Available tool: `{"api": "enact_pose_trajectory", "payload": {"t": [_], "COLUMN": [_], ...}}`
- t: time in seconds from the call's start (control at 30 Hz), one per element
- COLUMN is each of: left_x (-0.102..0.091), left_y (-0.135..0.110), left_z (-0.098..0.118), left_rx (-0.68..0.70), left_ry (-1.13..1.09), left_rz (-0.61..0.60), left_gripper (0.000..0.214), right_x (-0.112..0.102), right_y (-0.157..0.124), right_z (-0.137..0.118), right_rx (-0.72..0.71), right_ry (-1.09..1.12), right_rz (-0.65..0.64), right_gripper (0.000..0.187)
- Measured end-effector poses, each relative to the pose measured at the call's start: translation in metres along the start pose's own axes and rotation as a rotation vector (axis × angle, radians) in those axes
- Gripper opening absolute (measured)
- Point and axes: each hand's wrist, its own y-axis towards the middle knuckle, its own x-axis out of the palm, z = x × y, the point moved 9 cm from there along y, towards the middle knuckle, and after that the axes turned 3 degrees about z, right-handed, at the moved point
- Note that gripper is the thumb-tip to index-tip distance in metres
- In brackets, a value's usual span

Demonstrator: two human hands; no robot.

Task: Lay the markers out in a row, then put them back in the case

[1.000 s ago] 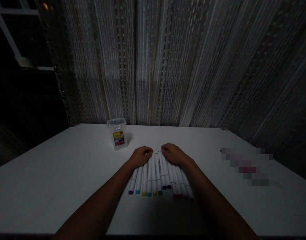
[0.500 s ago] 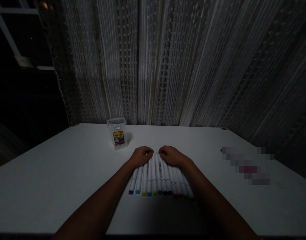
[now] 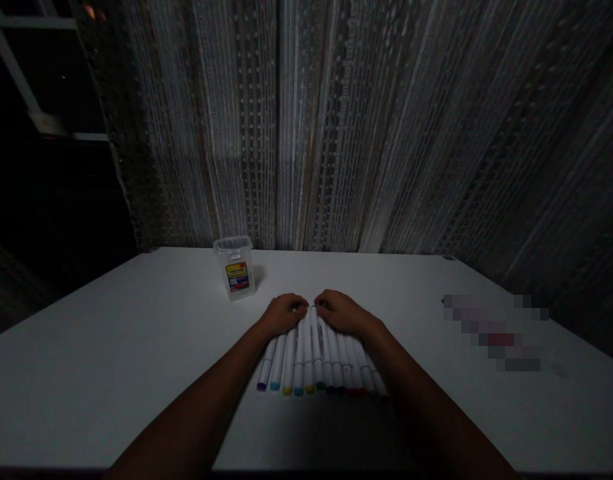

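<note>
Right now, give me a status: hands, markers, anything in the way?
Left hand, right hand at far ends of white markers. Markers side by side, colored ends nearer wearer. Transparent container upright off left, not between hands.

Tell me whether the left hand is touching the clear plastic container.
Apart. The head view shows white tabletop between the left hand and the clear plastic container, which stands farther back and to the left.

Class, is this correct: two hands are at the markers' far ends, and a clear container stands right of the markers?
Not quite: the head view shows the clear container standing left of the markers, not right. The rest holds.
</note>
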Motion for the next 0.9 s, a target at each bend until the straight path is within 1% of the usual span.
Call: {"api": "enact_pose_trajectory", "payload": {"t": [0.07,0.17,0.3,0.4,0.67,0.77,0.9], "left_x": [-0.001,0.0,-0.001,-0.002,-0.003,-0.009,-0.026], "left_y": [0.0,0.001,0.001,0.001,0.0,0.0,-0.001], "left_z": [0.0,-0.001,-0.001,0.001,0.003,0.001,-0.004], "left_rx": [-0.003,-0.008,-0.014,-0.012,-0.041,-0.049,-0.042], "left_ry": [0.001,-0.004,-0.017,-0.039,-0.039,-0.001,0.113], "left_rz": [0.015,0.02,0.016,0.009,0.008,0.043,0.085], "left_gripper": [0.028,0.027,0.027,0.028,0.027,0.027,0.027], "right_x": [0.002,0.008,0.009,0.008,0.007,0.005,0.002], "right_y": [0.0,-0.001,-0.003,-0.004,-0.006,-0.005,-0.002], "right_z": [-0.008,-0.017,-0.021,-0.023,-0.021,-0.017,-0.01], "right_rx": [-0.057,-0.105,-0.089,-0.079,-0.04,-0.031,-0.018], "right_ry": [0.018,0.033,0.031,0.026,0.05,0.063,0.048], "right_rz": [0.007,-0.026,-0.059,-0.075,-0.073,-0.052,-0.009], "right_gripper": [0.029,0.033,0.037,0.037,0.036,0.036,0.037]}}
